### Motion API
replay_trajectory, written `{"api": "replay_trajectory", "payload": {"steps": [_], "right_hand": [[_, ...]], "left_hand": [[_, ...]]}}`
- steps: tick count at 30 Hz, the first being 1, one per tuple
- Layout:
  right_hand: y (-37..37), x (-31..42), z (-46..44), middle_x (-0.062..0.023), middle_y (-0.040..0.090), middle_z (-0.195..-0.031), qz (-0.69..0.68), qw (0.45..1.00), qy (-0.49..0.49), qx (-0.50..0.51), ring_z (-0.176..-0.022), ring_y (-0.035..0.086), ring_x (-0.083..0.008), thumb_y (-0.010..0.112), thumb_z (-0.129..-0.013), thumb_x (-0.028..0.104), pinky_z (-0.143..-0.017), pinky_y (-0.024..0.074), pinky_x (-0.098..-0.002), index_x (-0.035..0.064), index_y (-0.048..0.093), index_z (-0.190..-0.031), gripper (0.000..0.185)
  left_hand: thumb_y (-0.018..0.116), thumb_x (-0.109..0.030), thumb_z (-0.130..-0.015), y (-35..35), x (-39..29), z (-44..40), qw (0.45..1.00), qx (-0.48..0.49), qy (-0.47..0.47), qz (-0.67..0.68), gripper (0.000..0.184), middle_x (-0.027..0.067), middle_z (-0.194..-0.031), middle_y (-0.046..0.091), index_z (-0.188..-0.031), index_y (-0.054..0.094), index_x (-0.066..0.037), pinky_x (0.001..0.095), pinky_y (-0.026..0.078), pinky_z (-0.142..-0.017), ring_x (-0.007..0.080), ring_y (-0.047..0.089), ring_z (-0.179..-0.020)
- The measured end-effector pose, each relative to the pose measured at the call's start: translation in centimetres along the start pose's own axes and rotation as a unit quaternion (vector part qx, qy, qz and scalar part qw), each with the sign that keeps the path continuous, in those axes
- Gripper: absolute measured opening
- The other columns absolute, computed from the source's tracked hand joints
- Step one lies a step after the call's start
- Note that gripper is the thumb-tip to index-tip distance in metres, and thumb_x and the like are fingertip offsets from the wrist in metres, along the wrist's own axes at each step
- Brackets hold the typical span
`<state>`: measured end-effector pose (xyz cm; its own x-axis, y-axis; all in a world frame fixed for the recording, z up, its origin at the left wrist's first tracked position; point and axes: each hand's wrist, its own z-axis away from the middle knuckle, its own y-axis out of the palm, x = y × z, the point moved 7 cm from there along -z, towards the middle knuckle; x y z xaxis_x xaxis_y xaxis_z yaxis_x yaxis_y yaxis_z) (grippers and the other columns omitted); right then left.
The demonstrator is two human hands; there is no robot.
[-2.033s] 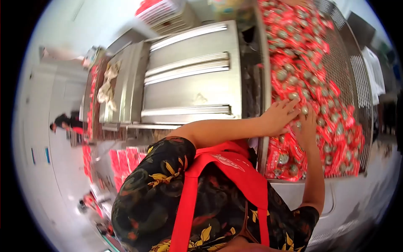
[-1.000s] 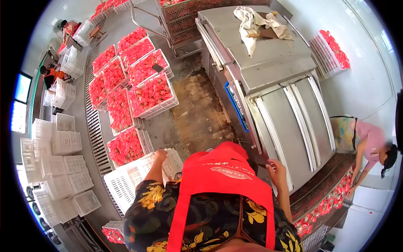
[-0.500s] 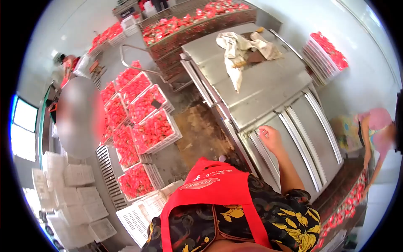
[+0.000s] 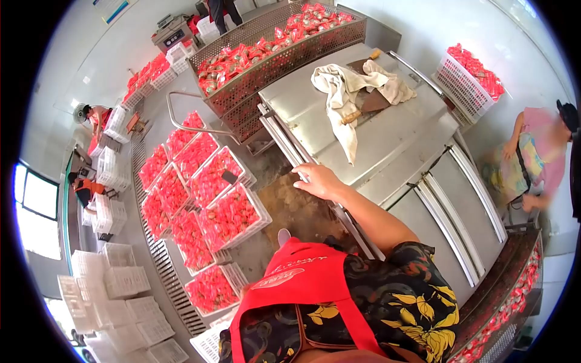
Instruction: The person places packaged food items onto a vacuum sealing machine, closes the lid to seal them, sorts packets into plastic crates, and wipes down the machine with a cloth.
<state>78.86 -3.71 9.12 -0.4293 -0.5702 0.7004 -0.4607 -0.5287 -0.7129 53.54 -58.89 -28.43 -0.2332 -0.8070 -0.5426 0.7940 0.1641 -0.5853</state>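
Observation:
My right hand (image 4: 321, 183) reaches forward over the left side of a stainless steel machine (image 4: 417, 142). Its fingers curl over a metal rail (image 4: 284, 143) that runs along the machine's edge. My left hand is out of view. On the machine's top lies a crumpled off-white cloth (image 4: 340, 91), partly over a brown-handled flat tool (image 4: 376, 100). Ribbed metal bars (image 4: 451, 224) cross the machine's nearer panels.
White crates (image 4: 233, 218) of red packets stand on the floor at left. A perforated metal bin (image 4: 275, 69) of packets is ahead. Empty crates (image 4: 130, 302) are stacked lower left. A person (image 4: 535, 145) is at the right, by a long trough (image 4: 514, 296) of packets; other people work farther off.
My right hand has moved left, from the near panel to the rail on the machine's left edge. The person at right has straightened up from the trough. My view has shifted slightly.

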Motion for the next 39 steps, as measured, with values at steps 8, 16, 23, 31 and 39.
{"api": "replay_trajectory", "payload": {"steps": [8,16,23,31,39], "right_hand": [[3.1,-0.5,-5.8,-0.0179,0.059,-0.122,0.056,0.992,0.063,-0.098,-0.109,0.06,-0.0359,0.071,-0.082,0.025,-0.093,0.0481,-0.0421,0.0032,0.059,-0.123,0.048],[8.3,-4.2,-11.2,-0.0236,0.057,-0.124,0.112,0.961,0.24,-0.08,-0.114,0.056,-0.041,0.076,-0.08,0.03,-0.097,0.0465,-0.0461,0.0005,0.047,-0.132,0.066],[8.0,-3.4,-11.8,-0.0239,0.058,-0.126,0.099,0.957,0.263,-0.066,-0.116,0.057,-0.0386,0.073,-0.081,0.034,-0.098,0.0457,-0.0435,0.0005,0.046,-0.135,0.069],[8.0,-4.5,-11.0,-0.0204,0.066,-0.113,0.091,0.966,0.209,-0.123,-0.102,0.064,-0.0351,0.078,-0.077,0.031,-0.089,0.0504,-0.041,0.0024,0.053,-0.132,0.067],[8.7,-3.8,-9.6,-0.0292,0.047,-0.139,0.112,0.975,0.185,-0.047,-0.129,0.046,-0.0412,0.075,-0.079,0.035,-0.11,0.0373,-0.0426,-0.0048,0.036,-0.143,0.084]], "left_hand": [[0.06,-0.028,-0.091,-4.6,1.7,-9.0,0.978,0.074,0.057,-0.189,0.024,0.0057,-0.077,0.066,-0.097,0.067,-0.006,0.0357,0.051,-0.058,0.0216,0.063,-0.07],[0.056,-0.031,-0.092,-15.1,3.8,-20.4,0.975,0.022,-0.048,0.218,0.026,0.0062,-0.074,0.065,-0.088,0.067,-0.008,0.0397,0.049,-0.053,0.0245,0.062,-0.062],[0.056,-0.032,-0.092,-17.4,5.6,-23.6,0.909,0.021,-0.068,0.41,0.027,0.0068,-0.072,0.066,-0.085,0.068,-0.009,0.0406,0.049,-0.05,0.026,0.062,-0.057],[0.064,-0.026,-0.079,-12.0,5.2,-20.7,0.884,0.076,0.147,-0.437,0.02,0.0148,-0.087,0.073,-0.079,0.075,-0.009,0.0437,0.057,-0.064,0.032,0.072,-0.082],[0.065,-0.027,-0.079,-11.0,-1.9,-17.8,0.898,0.016,0.259,-0.354,0.021,0.0151,-0.09,0.072,-0.088,0.075,-0.011,0.0446,0.057,-0.067,0.0335,0.072,-0.082]]}}
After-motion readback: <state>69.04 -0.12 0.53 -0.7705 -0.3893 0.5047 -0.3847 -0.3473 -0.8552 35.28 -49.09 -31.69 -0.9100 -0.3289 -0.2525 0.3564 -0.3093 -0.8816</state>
